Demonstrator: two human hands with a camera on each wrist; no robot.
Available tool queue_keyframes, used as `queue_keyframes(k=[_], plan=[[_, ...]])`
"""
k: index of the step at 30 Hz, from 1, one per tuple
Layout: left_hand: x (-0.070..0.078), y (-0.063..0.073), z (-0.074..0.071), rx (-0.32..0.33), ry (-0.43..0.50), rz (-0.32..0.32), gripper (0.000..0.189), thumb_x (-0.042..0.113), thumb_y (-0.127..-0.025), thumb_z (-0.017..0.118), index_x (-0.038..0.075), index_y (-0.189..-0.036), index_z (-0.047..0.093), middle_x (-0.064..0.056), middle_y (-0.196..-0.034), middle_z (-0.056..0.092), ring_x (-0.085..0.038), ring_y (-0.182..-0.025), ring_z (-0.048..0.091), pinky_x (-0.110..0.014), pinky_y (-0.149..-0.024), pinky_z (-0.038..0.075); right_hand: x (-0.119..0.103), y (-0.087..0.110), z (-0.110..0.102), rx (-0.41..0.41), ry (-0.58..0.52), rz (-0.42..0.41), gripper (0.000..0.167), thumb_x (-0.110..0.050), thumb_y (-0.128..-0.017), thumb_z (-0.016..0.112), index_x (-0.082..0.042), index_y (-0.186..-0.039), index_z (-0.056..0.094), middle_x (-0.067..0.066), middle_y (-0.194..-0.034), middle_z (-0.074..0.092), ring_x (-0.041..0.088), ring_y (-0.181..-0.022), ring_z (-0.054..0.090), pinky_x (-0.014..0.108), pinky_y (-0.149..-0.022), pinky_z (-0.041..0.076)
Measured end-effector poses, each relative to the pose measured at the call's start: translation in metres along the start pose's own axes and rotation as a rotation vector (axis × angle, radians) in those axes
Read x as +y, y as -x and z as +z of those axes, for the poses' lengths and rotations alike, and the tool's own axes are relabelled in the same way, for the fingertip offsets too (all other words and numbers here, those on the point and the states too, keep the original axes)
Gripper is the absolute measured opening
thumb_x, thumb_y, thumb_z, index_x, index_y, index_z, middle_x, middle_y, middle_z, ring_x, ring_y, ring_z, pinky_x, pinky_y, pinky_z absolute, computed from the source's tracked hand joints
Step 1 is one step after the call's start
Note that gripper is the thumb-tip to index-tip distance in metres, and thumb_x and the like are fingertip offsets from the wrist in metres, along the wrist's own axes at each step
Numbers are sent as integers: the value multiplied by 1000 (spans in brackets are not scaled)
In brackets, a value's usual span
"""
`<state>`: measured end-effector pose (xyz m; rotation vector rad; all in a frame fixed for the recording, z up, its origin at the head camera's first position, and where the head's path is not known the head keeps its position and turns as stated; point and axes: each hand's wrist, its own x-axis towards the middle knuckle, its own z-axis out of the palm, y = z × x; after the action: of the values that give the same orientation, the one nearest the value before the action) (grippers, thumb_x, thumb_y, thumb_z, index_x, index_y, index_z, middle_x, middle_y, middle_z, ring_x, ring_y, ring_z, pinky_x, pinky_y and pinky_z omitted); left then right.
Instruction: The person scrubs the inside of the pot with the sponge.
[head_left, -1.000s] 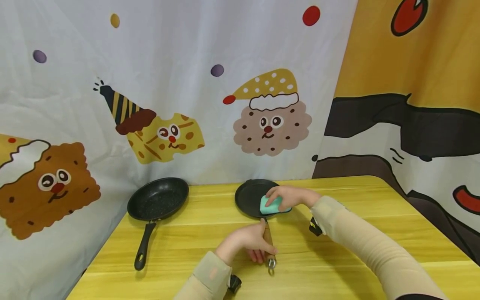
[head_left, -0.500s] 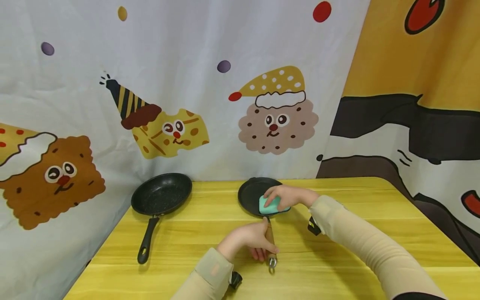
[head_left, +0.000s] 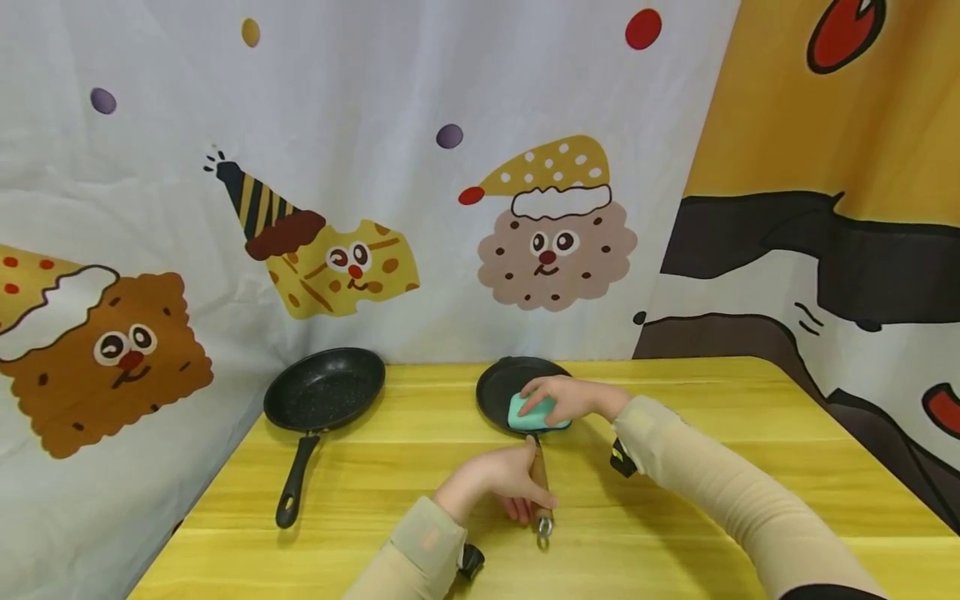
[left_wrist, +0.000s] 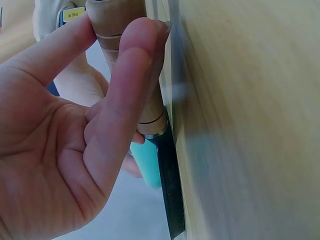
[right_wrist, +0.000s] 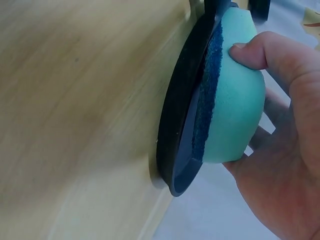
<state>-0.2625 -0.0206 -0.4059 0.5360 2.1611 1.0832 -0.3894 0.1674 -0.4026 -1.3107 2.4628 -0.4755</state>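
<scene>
A small round black frying pan (head_left: pixel 498 387) lies on the table with its wooden handle (head_left: pixel 542 475) toward the person. My left hand (head_left: pixel 502 479) grips that handle between thumb and fingers; the left wrist view shows the wood (left_wrist: pixel 152 107) passing behind the fingers. Over the pan, my right hand (head_left: pixel 570 398) holds a mint-green sponge (head_left: pixel 531 412). In the right wrist view the sponge (right_wrist: pixel 237 95) has a dark blue scouring layer (right_wrist: pixel 207 100) facing down into the pan, tilted against the inner rim. Thumb and fingers pinch its green sides.
A larger, deeper black frying pan (head_left: pixel 326 392) stands at the back left of the yellow wooden table (head_left: pixel 397 467), its black handle pointing forward. Behind the table hangs a printed cloth (head_left: pixel 427 333) with cartoon food figures. A metal hanging ring (head_left: pixel 543 529) ends the wooden handle.
My right hand has slid the sponge a little to the left across the pan. The left hand keeps its grip on the handle. The head view has shifted slightly.
</scene>
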Motion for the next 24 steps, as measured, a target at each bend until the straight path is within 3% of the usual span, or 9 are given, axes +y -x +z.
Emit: queue_keyframes(k=[8, 15, 24], plan=[[-2, 1, -1, 7, -4, 26, 103, 17, -90, 72, -20, -144, -7, -16, -66, 68, -30, -58, 68, -36, -52, 57, -4, -9, 3, -5, 18, 12, 43, -1, -87, 64, -18, -126, 67, 13, -144, 44, 33, -130, 44, 31, -81, 44], [-3, -2, 0, -6, -9, 38, 101, 16, -90, 72, -20, -144, -6, -13, -66, 68, -27, -57, 67, -34, -51, 57, -7, -14, 8, 5, 57, 43, 42, -10, -91, 67, -21, -132, 63, 11, -145, 43, 32, -131, 42, 42, -97, 46], [-2, -3, 0, -2, -18, 49, 101, 15, -89, 73, -20, -144, -4, -12, -65, 68, -26, -56, 67, -34, -50, 56, -17, -22, 9, -10, 109, 83, 50, -15, -95, 65, -25, -142, 53, 14, -148, 37, 31, -132, 41, 43, -98, 45]])
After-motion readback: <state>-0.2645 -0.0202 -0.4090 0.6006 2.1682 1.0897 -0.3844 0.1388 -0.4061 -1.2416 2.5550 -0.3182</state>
